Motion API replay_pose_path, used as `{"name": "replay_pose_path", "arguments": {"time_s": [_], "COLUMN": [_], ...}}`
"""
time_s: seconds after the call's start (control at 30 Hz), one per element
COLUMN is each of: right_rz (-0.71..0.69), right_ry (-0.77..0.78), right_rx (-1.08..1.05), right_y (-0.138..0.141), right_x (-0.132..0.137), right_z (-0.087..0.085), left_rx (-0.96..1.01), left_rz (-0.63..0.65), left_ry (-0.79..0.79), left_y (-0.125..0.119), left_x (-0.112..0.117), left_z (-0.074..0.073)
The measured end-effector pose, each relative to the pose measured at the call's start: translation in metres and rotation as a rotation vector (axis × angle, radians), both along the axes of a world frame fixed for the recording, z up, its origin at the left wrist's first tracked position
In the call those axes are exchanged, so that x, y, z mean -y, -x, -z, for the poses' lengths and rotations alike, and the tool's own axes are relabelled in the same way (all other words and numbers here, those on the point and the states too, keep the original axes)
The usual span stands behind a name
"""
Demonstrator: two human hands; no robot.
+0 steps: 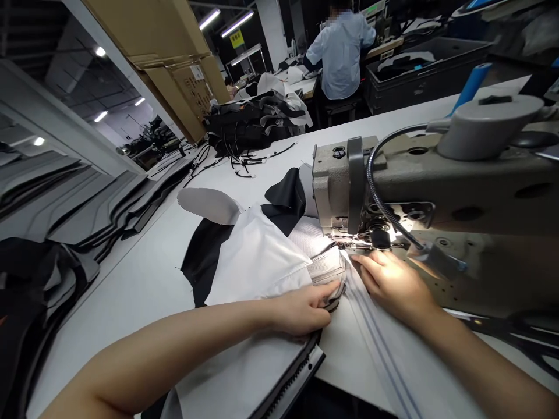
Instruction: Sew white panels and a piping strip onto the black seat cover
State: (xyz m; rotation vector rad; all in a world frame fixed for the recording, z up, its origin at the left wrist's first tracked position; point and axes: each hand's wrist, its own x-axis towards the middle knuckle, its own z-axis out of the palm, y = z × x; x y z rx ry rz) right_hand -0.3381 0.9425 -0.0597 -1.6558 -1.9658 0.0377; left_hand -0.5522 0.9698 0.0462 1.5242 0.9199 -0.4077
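My left hand (303, 308) grips the layered fabric piece (259, 250), its fingers at the folded grey edge just before the sewing machine (410, 186). White cloth covers most of this piece; black and grey panels stick out behind it, and a dark zipper (290, 381) runs along its near edge. My right hand (395, 285) is at the lit needle area, thumb and forefinger on a white strip (375, 337) with blue lines. That strip runs from beneath the machine's head down toward me. The needle tip is hidden by cloth and glare.
Stacked grey panels (82, 198) line the left side. A fabric pile (257, 116) with dangling black cords lies at the back, near a cardboard box (174, 64). Behind the machine stand a dark crate (423, 78) and a seated person in light blue (340, 55).
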Motion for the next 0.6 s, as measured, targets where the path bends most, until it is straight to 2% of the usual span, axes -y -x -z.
{"name": "replay_pose_path", "arguments": {"time_s": [0.1,0.2,0.37,0.53,0.6], "right_rz": [-0.014,-0.076,-0.163,-0.176,-0.135], "right_ry": [-0.108,-0.134,-0.163,-0.285,-0.311], "right_rx": [0.107,0.016,-0.018,0.048,0.027], "right_y": [0.011,0.018,0.019,0.016,0.015], "right_x": [-0.001,-0.001,-0.003,-0.009,-0.011], "right_z": [0.013,0.018,0.014,0.010,0.011], "left_rx": [0.053,0.075,0.104,0.136,0.133], "left_rz": [-0.057,-0.064,-0.073,-0.095,-0.096], "left_ry": [0.077,0.075,0.034,0.032,0.008], "left_y": [0.003,0.003,-0.003,-0.011,-0.014], "left_x": [0.001,0.001,-0.003,-0.017,-0.022], "left_z": [-0.001,-0.001,0.001,0.004,0.005]}}
